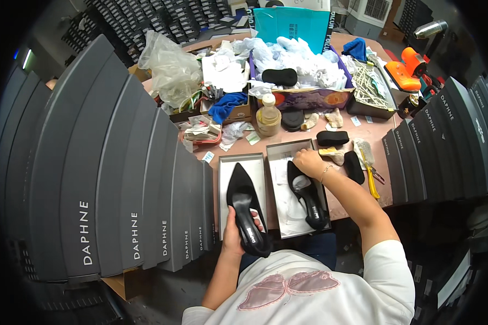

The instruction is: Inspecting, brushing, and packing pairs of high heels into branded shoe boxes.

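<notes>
A: What stands farthest left?

B: A leaning row of grey shoe boxes (108, 179), upright, side by side. Just right of them the person's left hand (234, 234) holds a black pointed high-heeled shoe (245, 208), fingers wrapped around the heel end, toe pointing away, above an open box lid (257, 162) on the bench (374, 132).

A: And beside that?

B: An open shoe box (285, 150) lined with white paper, touching the lid's right edge. The 2nd black shoe (307, 197) lies inside it. The right hand (308, 161) rests on that shoe's toe, fingers curled down; how tightly they grip cannot be told.

A: Further right?

B: Black pads (332, 138), a yellow-handled tool (372, 181), then another stack of grey boxes (444, 146).
</notes>
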### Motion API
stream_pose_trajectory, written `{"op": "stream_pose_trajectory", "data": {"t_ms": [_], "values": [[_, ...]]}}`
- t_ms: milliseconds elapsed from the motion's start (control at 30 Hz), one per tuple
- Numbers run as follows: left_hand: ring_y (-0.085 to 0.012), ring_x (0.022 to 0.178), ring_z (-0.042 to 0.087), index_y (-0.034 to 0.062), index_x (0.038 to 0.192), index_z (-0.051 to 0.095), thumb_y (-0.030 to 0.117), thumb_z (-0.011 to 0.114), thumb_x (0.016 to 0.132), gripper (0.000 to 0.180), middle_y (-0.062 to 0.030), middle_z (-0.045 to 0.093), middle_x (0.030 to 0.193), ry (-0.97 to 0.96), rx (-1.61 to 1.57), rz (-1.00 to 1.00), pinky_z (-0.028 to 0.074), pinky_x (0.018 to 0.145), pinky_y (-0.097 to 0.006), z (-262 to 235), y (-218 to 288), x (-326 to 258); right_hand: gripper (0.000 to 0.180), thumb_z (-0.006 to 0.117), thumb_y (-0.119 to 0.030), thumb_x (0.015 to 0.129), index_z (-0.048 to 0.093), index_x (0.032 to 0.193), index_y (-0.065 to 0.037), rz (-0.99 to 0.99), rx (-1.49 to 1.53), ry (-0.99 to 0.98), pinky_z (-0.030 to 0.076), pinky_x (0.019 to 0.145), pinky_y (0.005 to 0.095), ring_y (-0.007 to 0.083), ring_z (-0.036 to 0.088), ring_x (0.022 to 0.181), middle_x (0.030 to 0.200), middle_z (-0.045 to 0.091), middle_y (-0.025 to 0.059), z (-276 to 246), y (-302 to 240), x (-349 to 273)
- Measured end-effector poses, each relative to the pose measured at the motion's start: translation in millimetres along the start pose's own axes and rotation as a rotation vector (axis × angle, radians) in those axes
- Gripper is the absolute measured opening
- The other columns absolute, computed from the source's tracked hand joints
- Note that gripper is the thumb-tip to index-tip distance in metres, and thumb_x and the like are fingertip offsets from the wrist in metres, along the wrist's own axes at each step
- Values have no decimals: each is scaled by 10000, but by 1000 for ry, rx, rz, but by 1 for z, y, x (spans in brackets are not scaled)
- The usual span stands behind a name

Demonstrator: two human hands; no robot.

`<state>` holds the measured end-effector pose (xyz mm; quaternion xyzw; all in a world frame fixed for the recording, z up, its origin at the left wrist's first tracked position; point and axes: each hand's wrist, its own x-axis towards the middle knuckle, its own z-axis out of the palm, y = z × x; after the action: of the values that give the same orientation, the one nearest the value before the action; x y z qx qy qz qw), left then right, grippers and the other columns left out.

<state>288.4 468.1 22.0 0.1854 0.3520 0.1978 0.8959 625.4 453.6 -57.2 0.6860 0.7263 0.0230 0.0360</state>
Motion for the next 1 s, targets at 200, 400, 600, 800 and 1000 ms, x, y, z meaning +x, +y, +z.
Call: {"op": "stream_pose_trajectory", "data": {"t_ms": [200, 400, 600, 800, 1000], "values": [[-237, 683, 622, 14, 969, 568, 644, 335, 933, 673, -109, 605, 750, -42, -73, -77, 541, 672, -344, 1, -9, 2, 162, 562, -198, 803, 701, 735, -152, -138, -230, -50, 422, 759, 361, 191, 602, 880, 869, 656, 28, 7, 7, 14], [-245, 701, 638, 7, 970, 569, 627, 343, 941, 661, -110, 611, 756, -82, -87, -91, 547, 666, -344, -2, -12, 0, 185, 590, -238, 820, 689, 746, -100, 73, 58, 25, 469, 738, 412, 254, 651, 842, 851, 674, 77, -37, 26, -7], [-243, 699, 652, -4, 1038, 576, 649, 340, 926, 704, -116, 632, 766, -98, -120, -43, 564, 652, -359, 7, -16, -1, 199, 556, -204, 961, 581, 992, -8, 453, 1805, -45, 541, 653, 253, 109, 633, 691, 819, 627, 42, -112, 7, -31], [-291, 816, 654, -16, 1066, 562, 727, 271, 891, 817, -149, 640, 880, -101, -140, 47, 553, 786, -416, 17, -25, -6, 172, 606, -192, 920, 633, 954, -25, 332, 1526, 90, 508, 605, 251, 136, 614, 631, 774, 633, 26, -146, -91, -55], [-191, 1304, 376, 28, 1413, 305, 661, 272, 941, 790, -92, 411, 1392, -52, -38, 244, 317, 1071, -337, 11, -52, -12, 59, 579, -103, 753, 542, 763, -58, -240, 515, 291, 513, 569, 350, 248, 618, 673, 711, 534, 82, -133, -178, -56]]}}
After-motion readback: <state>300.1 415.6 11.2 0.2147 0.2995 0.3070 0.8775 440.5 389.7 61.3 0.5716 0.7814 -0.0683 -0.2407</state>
